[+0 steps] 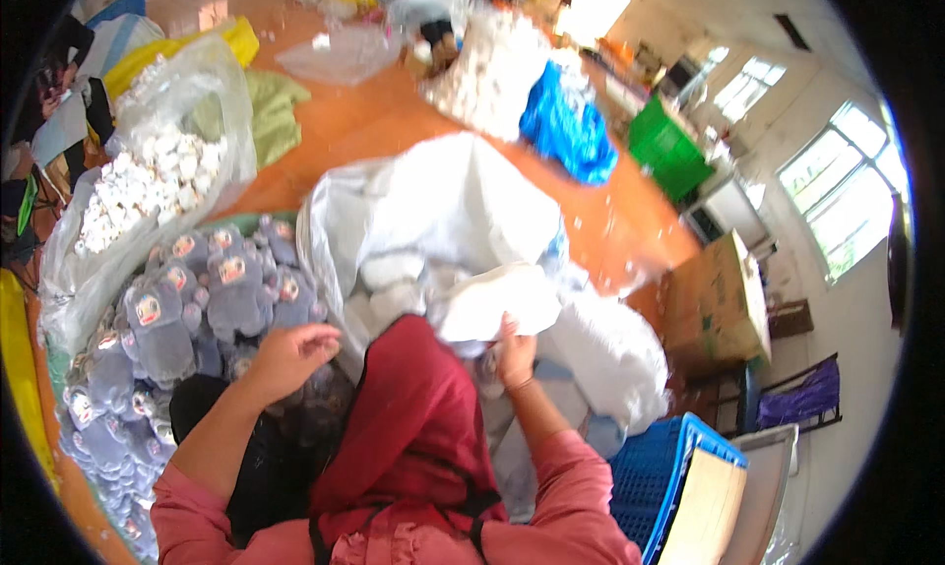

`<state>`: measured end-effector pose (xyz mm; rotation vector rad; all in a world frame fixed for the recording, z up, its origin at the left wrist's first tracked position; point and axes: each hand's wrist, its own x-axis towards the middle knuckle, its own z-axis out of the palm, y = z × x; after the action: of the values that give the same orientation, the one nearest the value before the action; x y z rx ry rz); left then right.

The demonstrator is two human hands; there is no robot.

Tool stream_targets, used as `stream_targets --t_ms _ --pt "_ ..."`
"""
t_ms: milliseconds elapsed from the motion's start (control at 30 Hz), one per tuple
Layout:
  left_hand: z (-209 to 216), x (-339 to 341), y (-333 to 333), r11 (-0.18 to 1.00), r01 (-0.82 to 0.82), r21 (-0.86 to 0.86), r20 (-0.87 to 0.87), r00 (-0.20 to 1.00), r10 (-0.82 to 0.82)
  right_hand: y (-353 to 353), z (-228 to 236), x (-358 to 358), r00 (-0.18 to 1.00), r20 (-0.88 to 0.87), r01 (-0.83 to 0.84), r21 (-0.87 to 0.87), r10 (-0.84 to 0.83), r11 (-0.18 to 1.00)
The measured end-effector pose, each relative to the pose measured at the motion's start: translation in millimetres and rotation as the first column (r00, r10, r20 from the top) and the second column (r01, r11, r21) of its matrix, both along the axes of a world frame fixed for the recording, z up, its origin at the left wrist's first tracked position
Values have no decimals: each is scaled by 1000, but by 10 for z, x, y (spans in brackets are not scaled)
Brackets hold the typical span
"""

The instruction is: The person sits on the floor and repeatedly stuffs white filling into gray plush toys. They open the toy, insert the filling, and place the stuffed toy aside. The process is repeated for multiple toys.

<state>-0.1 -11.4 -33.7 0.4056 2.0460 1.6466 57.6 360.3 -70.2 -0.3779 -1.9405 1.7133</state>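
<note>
1. The right hand is closed, thumb uppermost, on the lower edge of a white piece. From here I cannot make out how its other fingers sit, since they are turned away from me.
2. The left hand is loosely half-open, fingers bent, and looks bare of any hold. It hangs over the near edge of the toys, and I cannot tell whether it touches them.
3. The white piece lies over the mouth of a big white sack, covering part of the contents. Pale lumps show inside; their kind is too blurred for me to name.
4. Between the forearms, the red apron hides the sack's near left side.
5. Grey plush toys heap up at left; the left forearm and a dark knee block some of them from my view.
6. Beyond them, a clear bag holds small white bits, too blurred to identify.
7. Farther off I see a blue bag, a green crate and a carton.
8. At lower right, a blue crate is cut off by the bottom edge.
</note>
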Motion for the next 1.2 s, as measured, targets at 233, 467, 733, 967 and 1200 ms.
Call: stream_targets --t_ms 233,467,733,967,1200 --pt "285 -90 -55 801 -245 547 49 964 262 -1496 828 -667 781 118 -600 412 613 686" --pt "212 -105 -256 969 -207 137 -24 977 212 -1674 420 -628 514 192 -845 -53 836 531" --pt "292 -42 -130 893 -303 333 93 953 289 -1423 456 -736 463 -13 -886 -48 886 462" --pt "198 13 -95 824 -303 479 245 947 206 -1431 587 -678 336 -16 -917 -234 942 323" --pt "121 52 5 879 -224 421 168 972 167 -1485 558 -651 390 135 -911 -89 911 403"
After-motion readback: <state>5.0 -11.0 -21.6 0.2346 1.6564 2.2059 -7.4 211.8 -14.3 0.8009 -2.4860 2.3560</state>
